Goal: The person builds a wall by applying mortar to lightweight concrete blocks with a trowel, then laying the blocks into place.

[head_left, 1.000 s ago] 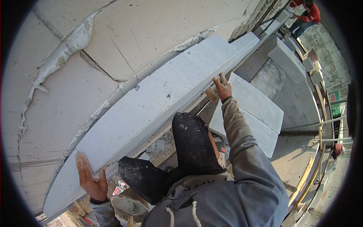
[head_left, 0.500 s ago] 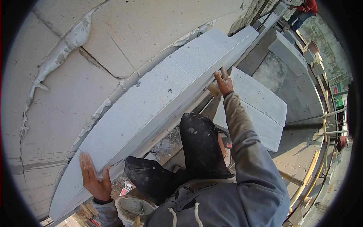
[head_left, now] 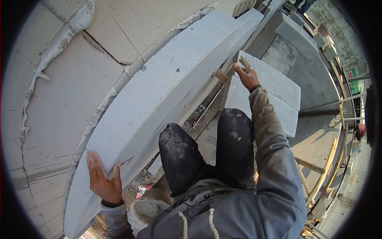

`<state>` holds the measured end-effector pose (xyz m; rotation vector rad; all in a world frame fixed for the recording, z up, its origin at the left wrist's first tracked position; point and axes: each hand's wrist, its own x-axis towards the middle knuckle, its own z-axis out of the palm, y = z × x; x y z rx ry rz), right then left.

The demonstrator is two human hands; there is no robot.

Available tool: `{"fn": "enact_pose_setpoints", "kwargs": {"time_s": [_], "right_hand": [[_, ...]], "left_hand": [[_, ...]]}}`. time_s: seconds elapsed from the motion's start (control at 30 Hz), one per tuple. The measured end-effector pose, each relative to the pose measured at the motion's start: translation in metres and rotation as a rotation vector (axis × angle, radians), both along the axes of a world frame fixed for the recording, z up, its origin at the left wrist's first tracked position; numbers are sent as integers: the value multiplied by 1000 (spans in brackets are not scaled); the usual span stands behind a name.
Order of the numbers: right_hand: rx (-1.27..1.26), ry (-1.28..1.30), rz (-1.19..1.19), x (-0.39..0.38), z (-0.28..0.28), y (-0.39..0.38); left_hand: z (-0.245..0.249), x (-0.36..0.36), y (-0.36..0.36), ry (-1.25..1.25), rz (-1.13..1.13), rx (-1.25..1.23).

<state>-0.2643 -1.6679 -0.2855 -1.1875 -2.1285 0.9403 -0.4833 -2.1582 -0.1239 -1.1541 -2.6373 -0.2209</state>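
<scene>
A long row of pale grey blocks [head_left: 159,83] runs diagonally beside the beige block wall. My left hand [head_left: 105,179] rests on the row's lower left end, fingers spread across the top and thumb at the near edge. My right hand [head_left: 247,75] is off the row, above a pair of loose grey blocks [head_left: 274,89], with its fingers apart. I cannot tell whether it touches them. Nothing is held in either hand.
The beige wall [head_left: 71,99] with mortar-filled joints is at the left. A mortar-stained bucket [head_left: 148,209] stands near my left forearm. Bamboo poles [head_left: 327,171] are at the right. Part of another person [head_left: 306,5] shows at the top right.
My right hand has come off the side of the block row and moved right, over the loose blocks. My left hand stays on the row. My knees have shifted right in view.
</scene>
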Motion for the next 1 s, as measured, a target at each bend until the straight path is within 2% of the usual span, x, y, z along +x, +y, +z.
{"fn": "enact_pose_setpoints", "kwargs": {"time_s": [0.1, 0.13, 0.2, 0.27, 0.3, 0.33, 0.37, 0.4, 0.43, 0.47, 0.5, 0.57, 0.63, 0.67, 0.7, 0.73, 0.77, 0.8, 0.83, 0.87, 0.93, 1.0], "right_hand": [[-53, 17, -194, 65, 13, -29], [-59, 9, -211, 87, 9, -40], [-210, 172, -428, 128, -5, -70], [-292, 164, -557, 162, -28, -108], [-288, -47, -564, 179, -42, -123], [-135, -245, -535, 196, -71, -138], [-249, -436, -480, 199, -74, -154], [-332, -528, -388, 220, -120, -161], [-539, -650, -421, 228, -152, -172], [-648, -702, -366, 227, -169, -182], [-562, -801, -415, 217, -184, -195], [-614, -771, -395, 197, -207, -205], [-747, -773, -353, 174, -206, -208], [-648, -676, -108, 197, -275, -211], [-681, -763, -419, 165, -265, -210], [-708, -801, -425, 161, -260, -207], [-731, -763, -440, 170, -279, -204], [-662, -879, -360, 182, -312, -207], [-660, -843, -284, 182, -302, -203], [-643, -840, -283, 185, -305, -204], [-660, -648, -389, 200, -312, -210], [-658, -735, -357, 213, -302, -207]], "left_hand": [[-2, -1, 2, -8, -41, 40], [-2, -1, 1, -3, -42, 65], [-3, -1, -1, -6, -53, 70], [-3, -1, 1, -22, -85, 79], [-2, -1, 1, -11, -71, 64], [-2, 0, 2, 0, -54, 45], [-3, 2, 3, -13, -76, 37], [-3, 4, 4, -29, -39, 31], [-1, 4, 5, -35, -4, 26], [0, 5, 4, -24, -28, 18], [-2, 5, 4, -17, -12, 8], [-6, 2, 4, 14, 8, 12], [-9, 1, -1, 21, -2, -36], [-3, 0, -14, -15, 1, -91], [-7, -1, -2, -37, 26, -42], [5, 7, 10, -107, 137, -108], [10, 13, 15, -99, 161, -44], [15, 17, 14, -133, 225, -89], [18, 19, 13, -171, 281, -149], [20, 19, 14, -152, 267, -159], [19, 18, 12, -147, 247, -145], [16, 17, 9, -144, 235, -135]]}}
